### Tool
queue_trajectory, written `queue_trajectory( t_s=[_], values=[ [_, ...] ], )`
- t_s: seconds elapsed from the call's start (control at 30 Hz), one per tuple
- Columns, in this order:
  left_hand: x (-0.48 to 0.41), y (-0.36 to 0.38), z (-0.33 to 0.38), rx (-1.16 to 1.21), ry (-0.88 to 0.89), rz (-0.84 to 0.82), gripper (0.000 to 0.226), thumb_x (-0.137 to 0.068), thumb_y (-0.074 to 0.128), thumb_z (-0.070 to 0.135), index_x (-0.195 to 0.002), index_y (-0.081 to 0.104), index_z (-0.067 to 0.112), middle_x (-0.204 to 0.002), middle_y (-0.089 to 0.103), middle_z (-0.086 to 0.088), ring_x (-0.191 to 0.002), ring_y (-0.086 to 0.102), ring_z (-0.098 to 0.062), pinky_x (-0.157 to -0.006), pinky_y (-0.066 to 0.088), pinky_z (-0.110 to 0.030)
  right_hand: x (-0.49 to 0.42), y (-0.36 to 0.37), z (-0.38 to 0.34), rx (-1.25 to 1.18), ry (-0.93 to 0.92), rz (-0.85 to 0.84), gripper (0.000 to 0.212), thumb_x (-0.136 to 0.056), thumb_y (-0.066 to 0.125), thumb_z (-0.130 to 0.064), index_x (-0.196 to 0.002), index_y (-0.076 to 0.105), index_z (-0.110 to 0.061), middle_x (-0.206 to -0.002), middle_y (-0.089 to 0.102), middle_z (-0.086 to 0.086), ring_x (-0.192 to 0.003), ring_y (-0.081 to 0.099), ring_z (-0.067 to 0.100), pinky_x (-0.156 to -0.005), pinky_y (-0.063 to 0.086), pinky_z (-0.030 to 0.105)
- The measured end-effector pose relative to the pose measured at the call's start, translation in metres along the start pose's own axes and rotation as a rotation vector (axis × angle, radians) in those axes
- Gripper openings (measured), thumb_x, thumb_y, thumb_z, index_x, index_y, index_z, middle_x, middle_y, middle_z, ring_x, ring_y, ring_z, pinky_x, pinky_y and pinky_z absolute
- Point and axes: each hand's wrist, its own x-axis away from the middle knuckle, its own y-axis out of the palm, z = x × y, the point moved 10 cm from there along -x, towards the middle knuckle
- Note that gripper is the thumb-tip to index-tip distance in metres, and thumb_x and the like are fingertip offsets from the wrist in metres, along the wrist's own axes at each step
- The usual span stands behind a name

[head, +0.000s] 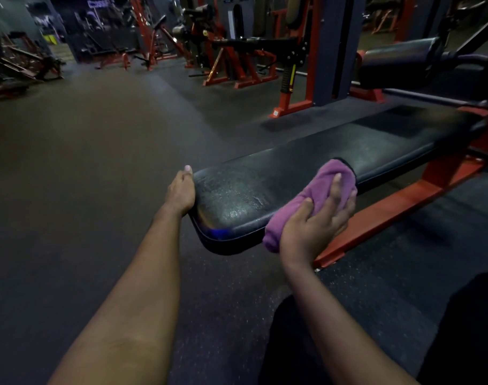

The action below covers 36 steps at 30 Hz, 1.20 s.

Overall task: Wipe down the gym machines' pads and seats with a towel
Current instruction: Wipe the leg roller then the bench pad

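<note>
A long black bench pad on a red steel frame runs from the middle of the view up to the right. Its near end shines with wet streaks. My right hand presses a folded purple towel onto the pad's near right edge, fingers spread over the cloth. My left hand grips the pad's near left corner, thumb up along the edge.
Dark rubber floor spreads to the left and front. A second black padded seat stands behind the bench at the upper right. Red-framed machines and a dark upright column line the back. My dark-clothed knees are at the lower right.
</note>
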Motion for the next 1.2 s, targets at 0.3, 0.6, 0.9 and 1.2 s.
queue_trajectory(
  t_s=[0.3, 0.6, 0.9, 1.2],
  values=[
    [-0.002, 0.0, 0.002, -0.062, 0.002, -0.019, 0.061, -0.108, 0.018, 0.052, -0.147, 0.044, 0.012, -0.154, 0.04, -0.017, -0.142, 0.037, -0.034, -0.115, 0.027, -0.045, 0.052, 0.015, -0.018, -0.017, -0.066, -0.144, 0.067, -0.099, 0.059, -0.025, -0.156, 0.031, -0.045, -0.171, -0.002, -0.003, -0.152, 0.016, 0.028, -0.117, 0.035, 0.054],
    [-0.003, 0.002, 0.015, -0.188, 0.011, -0.06, 0.064, -0.108, 0.019, 0.05, -0.153, 0.032, 0.006, -0.159, 0.032, -0.022, -0.146, 0.03, -0.038, -0.117, 0.024, -0.044, -0.04, 0.004, 0.014, 0.071, 0.114, -0.03, 0.064, -0.096, 0.062, -0.026, -0.153, 0.04, -0.044, -0.171, 0.007, 0.003, -0.144, 0.032, 0.038, -0.119, 0.029, 0.039],
    [-0.032, 0.023, 0.055, -0.452, 0.117, -0.061, 0.064, -0.106, 0.019, 0.053, -0.139, 0.053, 0.01, -0.145, 0.05, -0.024, -0.135, 0.044, -0.044, -0.114, 0.032, -0.058, -0.081, 0.008, 0.033, 0.178, 0.152, -0.11, 0.06, -0.099, 0.058, -0.026, -0.152, 0.039, -0.046, -0.17, 0.007, 0.004, -0.144, 0.03, 0.039, -0.116, 0.031, 0.041],
    [-0.029, 0.089, 0.111, -0.569, 0.177, -0.211, 0.064, -0.104, 0.017, 0.06, -0.139, 0.052, 0.019, -0.15, 0.048, -0.014, -0.142, 0.037, -0.036, -0.115, 0.007, -0.072, -0.056, 0.002, 0.027, 0.149, 0.012, -0.134, 0.065, -0.1, 0.056, -0.032, -0.157, 0.027, -0.048, -0.171, -0.002, 0.003, -0.148, 0.026, 0.039, -0.115, 0.036, 0.046]
  ],
)
